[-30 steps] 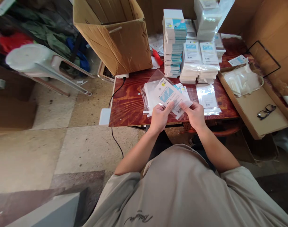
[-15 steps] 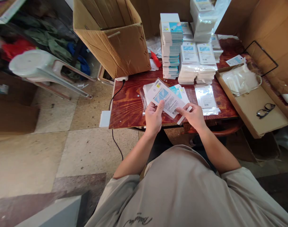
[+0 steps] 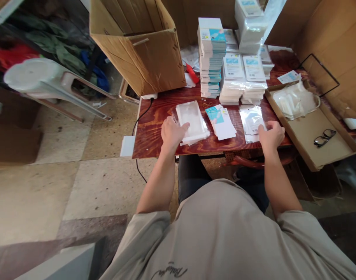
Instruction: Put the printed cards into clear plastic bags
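Note:
My left hand rests at the left edge of a pile of clear plastic sleeves, fingers apart, with the thumb on top. Blue and white printed cards lie fanned out in the middle of the table. To their right, my right hand has its thumb at the edge of a packaged card on a small pile of packets; its curled fingers are partly hidden, and whether it grips the packet is unclear. Behind are stacked packaged cards and a tall stack of cards.
A large open cardboard box stands at the table's back left. At the right, a shallow cardboard tray holds plastic bags and eyeglasses. A black cable hangs over the left edge. A white stool stands on the floor.
The card held between both hands is now on the packet pile at the right. My right hand has moved right with it; my left hand has let go and moved left to the sleeves.

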Demonstrator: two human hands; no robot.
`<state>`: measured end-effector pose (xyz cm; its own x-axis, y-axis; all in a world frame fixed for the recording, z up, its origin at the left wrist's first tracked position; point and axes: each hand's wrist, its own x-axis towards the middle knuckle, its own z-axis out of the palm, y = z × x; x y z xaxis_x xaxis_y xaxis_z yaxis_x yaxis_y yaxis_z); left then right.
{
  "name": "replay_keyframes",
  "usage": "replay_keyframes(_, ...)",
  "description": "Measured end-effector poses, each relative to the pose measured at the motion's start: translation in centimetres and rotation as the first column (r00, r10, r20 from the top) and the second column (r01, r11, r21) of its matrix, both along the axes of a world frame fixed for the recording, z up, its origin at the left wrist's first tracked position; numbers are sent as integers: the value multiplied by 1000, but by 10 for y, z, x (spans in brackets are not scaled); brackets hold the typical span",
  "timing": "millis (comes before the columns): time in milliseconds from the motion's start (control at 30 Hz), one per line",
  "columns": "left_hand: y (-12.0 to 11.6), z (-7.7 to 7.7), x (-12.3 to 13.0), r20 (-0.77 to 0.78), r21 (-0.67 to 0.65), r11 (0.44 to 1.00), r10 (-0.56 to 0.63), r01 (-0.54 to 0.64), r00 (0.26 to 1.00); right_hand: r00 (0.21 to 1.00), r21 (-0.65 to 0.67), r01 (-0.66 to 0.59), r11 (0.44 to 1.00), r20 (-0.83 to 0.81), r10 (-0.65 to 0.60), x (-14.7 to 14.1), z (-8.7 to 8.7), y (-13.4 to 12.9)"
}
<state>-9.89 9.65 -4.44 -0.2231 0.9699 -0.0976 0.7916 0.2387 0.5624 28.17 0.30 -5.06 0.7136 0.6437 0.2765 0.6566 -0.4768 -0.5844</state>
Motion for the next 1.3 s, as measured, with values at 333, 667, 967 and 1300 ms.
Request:
replay_keyframes(333,15,-6,-13,104,-90,993,-65,74,992,403,-169,-870,463,296,866,-77,23,1)
replay_keyframes(667,-2,1,-5,247,232,969,-143,85,958,78,-610,-773,175,182,980,-97,45,13)
replay_keyframes(967,5,-16,30,913,-96,993,117,-74,390,136,-567,-794,221,189,973,-96,44,2)
replay_keyframes(1300,-2,-12,38,944,-1,980,66,-197,324,791,344,-459,819,-262,553,-90,63,-18)
